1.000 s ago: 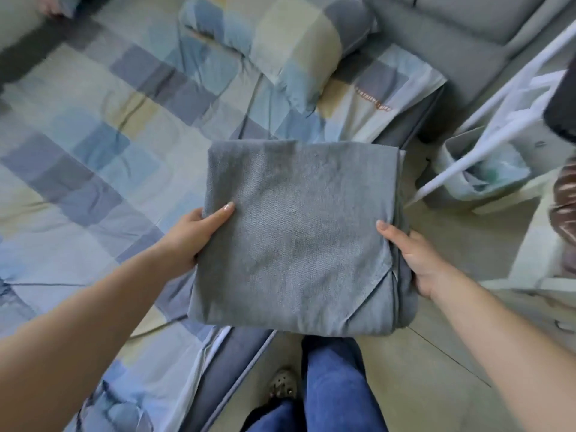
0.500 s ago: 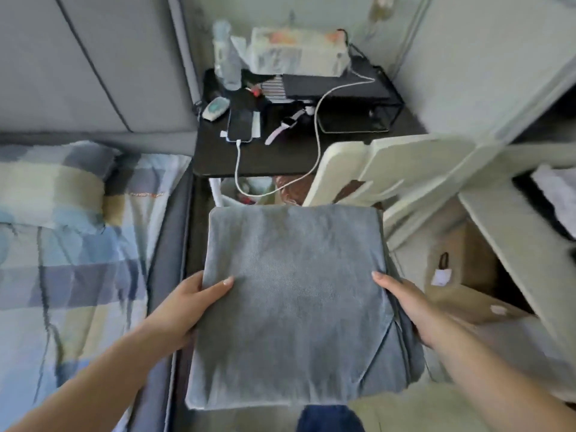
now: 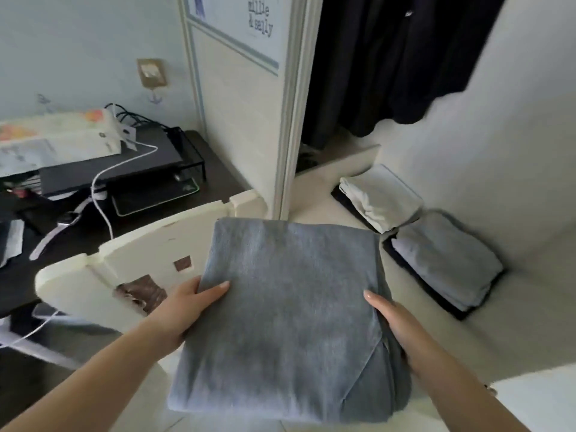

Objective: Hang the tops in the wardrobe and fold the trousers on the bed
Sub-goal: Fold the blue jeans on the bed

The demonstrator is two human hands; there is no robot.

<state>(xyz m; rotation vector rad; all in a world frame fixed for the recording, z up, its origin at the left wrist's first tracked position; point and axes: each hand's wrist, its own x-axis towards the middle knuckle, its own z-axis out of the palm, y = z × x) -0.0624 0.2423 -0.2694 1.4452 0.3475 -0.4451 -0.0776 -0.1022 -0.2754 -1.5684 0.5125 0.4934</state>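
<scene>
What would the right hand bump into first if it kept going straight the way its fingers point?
The right hand grips the folded grey trousers and points up-left, toward the white wardrobe door. Probably it would meet that door's edge first, though depth is hard to judge here.

The wardrobe shelf (image 3: 327,194) carries a white folded stack (image 3: 378,198) far and a grey folded stack (image 3: 445,260) nearer, right.

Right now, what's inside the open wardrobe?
Dark clothes hang at the top. On the wardrobe shelf lie a folded white stack and a folded grey stack. The nearer shelf is hidden behind the held folded grey trousers.
</scene>
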